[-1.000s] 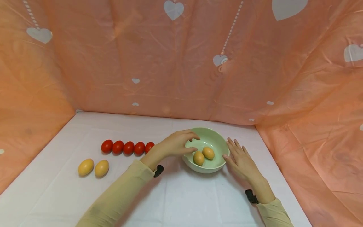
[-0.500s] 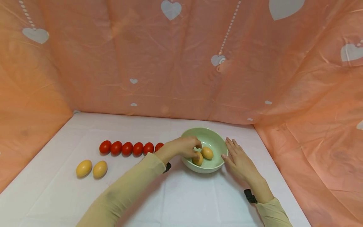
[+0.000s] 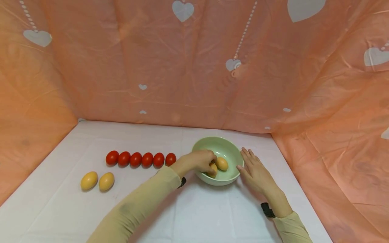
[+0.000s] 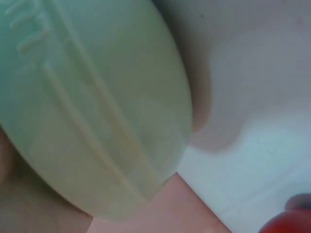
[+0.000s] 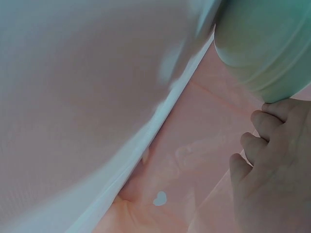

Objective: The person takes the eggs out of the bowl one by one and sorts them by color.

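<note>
In the head view, a pale green bowl (image 3: pixel 223 143) stands on the white cloth with two yellow-tan eggs in it. My left hand (image 3: pixel 200 161) reaches over the bowl's left rim, thumb and fingers curled round the nearer egg (image 3: pixel 213 171) and covering part of it. Just right of it lies the other egg (image 3: pixel 222 164). Against the bowl's right side rests my right hand (image 3: pixel 258 175), its fingers straight and thumb at the rim. The left wrist view is mostly filled by the bowl's outer wall (image 4: pixel 107 121). In the right wrist view, fingertips (image 5: pixel 265 121) are right at the bowl.
Left of the bowl, several red egg-shaped things (image 3: pixel 135 160) form a row; the rightmost (image 3: pixel 171 159) is close to my left wrist. Two yellow eggs (image 3: pixel 89 180) lie nearer on the left. An orange curtain (image 3: pixel 176 84) with hearts encloses the table's back and sides.
My left hand has moved right and down into the bowl, and its fingers have closed round the nearer egg. The right hand stays at the bowl's side.
</note>
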A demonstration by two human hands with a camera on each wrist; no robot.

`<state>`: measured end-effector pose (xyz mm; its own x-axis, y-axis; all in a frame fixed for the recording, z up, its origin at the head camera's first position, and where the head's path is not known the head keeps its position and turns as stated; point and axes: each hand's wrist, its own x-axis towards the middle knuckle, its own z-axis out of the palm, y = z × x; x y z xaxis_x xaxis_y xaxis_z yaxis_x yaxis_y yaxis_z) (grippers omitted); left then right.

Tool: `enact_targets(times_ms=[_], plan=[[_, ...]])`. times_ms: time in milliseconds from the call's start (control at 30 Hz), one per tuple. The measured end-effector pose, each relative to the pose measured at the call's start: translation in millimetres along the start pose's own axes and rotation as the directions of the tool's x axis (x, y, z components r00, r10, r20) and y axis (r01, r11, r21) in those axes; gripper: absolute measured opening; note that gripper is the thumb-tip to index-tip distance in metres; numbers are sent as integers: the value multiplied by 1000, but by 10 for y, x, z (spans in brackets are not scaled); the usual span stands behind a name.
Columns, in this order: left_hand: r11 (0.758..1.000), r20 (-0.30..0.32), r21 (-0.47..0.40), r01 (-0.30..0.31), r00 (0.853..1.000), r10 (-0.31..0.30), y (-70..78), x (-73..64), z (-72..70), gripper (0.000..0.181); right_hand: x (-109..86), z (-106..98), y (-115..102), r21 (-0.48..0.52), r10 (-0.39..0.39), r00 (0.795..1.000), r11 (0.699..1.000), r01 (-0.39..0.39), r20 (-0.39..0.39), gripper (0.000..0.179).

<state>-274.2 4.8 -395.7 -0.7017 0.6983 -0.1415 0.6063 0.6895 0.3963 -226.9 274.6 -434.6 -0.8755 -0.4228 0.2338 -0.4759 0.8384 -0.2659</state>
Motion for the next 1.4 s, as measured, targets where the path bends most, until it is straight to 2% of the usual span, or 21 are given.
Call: enact_targets(times_ms=[300, 600, 967, 1167, 1400], plan=[[1000, 7, 14, -14, 1000, 14, 21, -12, 9, 35, 5, 8, 12, 3, -2, 1000, 1000, 2, -5, 69], [998, -24, -6, -55, 998, 55, -1, -9, 9, 26, 8, 14, 8, 2, -7, 1000, 1000, 7, -10, 68], [997, -105, -61, -52, 993, 46, -22, -85, -31, 47, -4, 9, 5, 3, 1, 1000, 1000, -1, -10, 67], [991, -180, -103, -88, 981, 68, -5, -196, -115, 48, -7, 11, 12, 8, 5, 1000, 1000, -5, -8, 68], [982, -284, -135, -129, 955, 87, -7, -353, -193, 48, 2, 12, 15, 10, -2, 1000, 1000, 2, -10, 68]])
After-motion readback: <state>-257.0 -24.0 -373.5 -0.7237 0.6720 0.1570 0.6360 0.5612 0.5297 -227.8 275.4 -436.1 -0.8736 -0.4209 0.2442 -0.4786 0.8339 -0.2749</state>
